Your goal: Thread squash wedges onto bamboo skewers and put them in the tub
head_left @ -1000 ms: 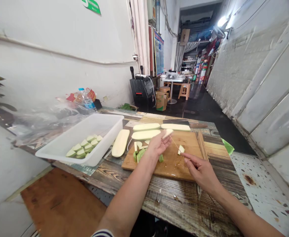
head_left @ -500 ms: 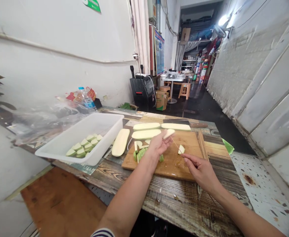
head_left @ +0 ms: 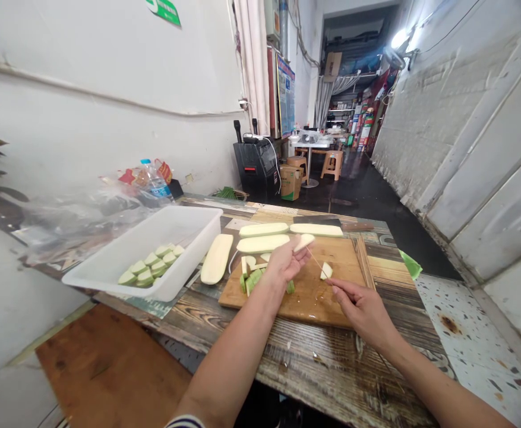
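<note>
Head camera looks forward and down, close over the cutting board (head_left: pixel 331 285).

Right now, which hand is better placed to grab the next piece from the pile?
Left, probably: the left hand sits beside the pile on the board, though it holds a slice; the right hand pinches the skewer, farther off.

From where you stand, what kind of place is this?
Probably a food-prep corner of a small eatery: sliced vegetable on a cutting board, a white tub of slices, stools and a table beyond.
</note>
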Motion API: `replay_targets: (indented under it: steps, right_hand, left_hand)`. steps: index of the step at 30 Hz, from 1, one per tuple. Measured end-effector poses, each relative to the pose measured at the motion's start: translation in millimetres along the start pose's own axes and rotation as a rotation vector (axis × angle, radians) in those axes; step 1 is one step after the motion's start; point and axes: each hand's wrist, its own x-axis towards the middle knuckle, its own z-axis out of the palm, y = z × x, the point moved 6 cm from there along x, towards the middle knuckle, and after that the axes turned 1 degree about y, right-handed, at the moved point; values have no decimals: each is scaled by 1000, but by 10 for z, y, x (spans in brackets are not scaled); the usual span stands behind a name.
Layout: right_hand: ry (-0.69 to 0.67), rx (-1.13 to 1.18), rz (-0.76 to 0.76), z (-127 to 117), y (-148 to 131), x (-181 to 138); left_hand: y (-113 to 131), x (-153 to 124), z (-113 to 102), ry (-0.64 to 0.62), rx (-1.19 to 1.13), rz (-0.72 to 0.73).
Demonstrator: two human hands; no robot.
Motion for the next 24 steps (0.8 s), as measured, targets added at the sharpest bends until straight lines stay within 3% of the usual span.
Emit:
replay_targets:
  steps: [10, 16, 24]
  right_hand:
    - [-54, 131, 96, 42, 71, 7]
    - [-171, 475, 237, 191, 151, -25]
    - [-173, 769, 406, 335, 148, -69]
  left_hand:
    - [-24, -18, 19, 0, -3, -8]
    - [-31, -36, 34, 6, 3, -11]
    - [-44, -68, 57, 4, 9, -6]
